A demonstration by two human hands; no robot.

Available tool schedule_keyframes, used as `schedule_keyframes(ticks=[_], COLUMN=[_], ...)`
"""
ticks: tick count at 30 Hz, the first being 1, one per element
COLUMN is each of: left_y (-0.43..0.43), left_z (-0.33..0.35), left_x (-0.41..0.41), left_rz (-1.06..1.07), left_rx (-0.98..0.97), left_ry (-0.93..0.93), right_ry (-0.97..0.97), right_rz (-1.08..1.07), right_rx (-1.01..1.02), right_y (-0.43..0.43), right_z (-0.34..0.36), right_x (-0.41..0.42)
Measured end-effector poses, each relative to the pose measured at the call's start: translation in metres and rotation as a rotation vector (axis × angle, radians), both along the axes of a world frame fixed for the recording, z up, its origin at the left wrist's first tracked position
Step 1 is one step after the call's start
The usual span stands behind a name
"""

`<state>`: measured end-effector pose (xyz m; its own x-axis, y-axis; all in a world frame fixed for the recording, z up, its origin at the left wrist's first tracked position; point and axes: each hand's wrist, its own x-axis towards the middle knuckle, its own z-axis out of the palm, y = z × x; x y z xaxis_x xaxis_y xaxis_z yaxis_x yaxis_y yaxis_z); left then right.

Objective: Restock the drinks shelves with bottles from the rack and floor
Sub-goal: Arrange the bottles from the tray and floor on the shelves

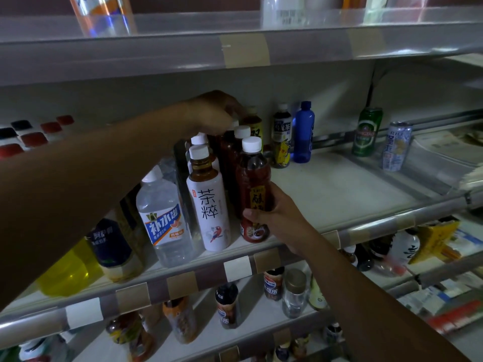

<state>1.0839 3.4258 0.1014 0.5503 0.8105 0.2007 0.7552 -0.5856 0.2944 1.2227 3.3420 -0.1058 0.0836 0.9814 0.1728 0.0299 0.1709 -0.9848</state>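
Presently the placing step is in hand on the middle shelf (339,194). The right hand (274,218) grips a dark red tea bottle (253,178) with a white cap, fingers and thumb wrapped round its lower label. The bottle stands upright at the front of the shelf, its base at or just above the shelf surface; which of the two cannot be told. It sits just beside a white-labelled tea bottle (209,212) on its left and heads a row of like red bottles (229,150) running toward the back. The left hand (215,113) reaches deep over that row, fingers curled down upon the caps of the rear bottles; whether it pinches one or merely steadies them cannot be told. A clear water bottle (162,212) stands further left. A blue bottle (303,131) and a green beer can (367,131) stand well apart to the right, with bare shelf between. Judgement: the next move calls for seating the red bottle flat, in line with its row, label forward, then releasing without tipping the close-packed neighbours
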Motion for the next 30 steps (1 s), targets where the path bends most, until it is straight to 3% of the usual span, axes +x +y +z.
schedule_keyframes(ticks=[6, 15, 19, 23, 30], left_y=[-0.009, -0.055, -0.083, -0.103, -0.131], left_z=[-0.003, -0.026, -0.042, -0.061, -0.117], left_x=[-0.013, -0.031, -0.020, 0.013, 0.058], left_rz=[0.041, -0.035, -0.040, -0.158, -0.509], left_rx=[0.105, 0.140, 0.303, 0.488, 0.448], left_ry=[-0.087, -0.231, -0.236, -0.066, -0.038], right_ry=[-0.005, -0.171, -0.384, -0.713, -1.013], right_rz=[0.017, -0.073, -0.275, -0.495, -0.864], right_rx=[-0.025, -0.050, -0.068, -0.157, -0.395], right_y=[0.000, -0.018, -0.043, -0.081, -0.157], right_z=[0.001, 0.026, 0.032, 0.023, -0.005], right_x=[0.004, 0.003, 0.017, 0.037, 0.028])
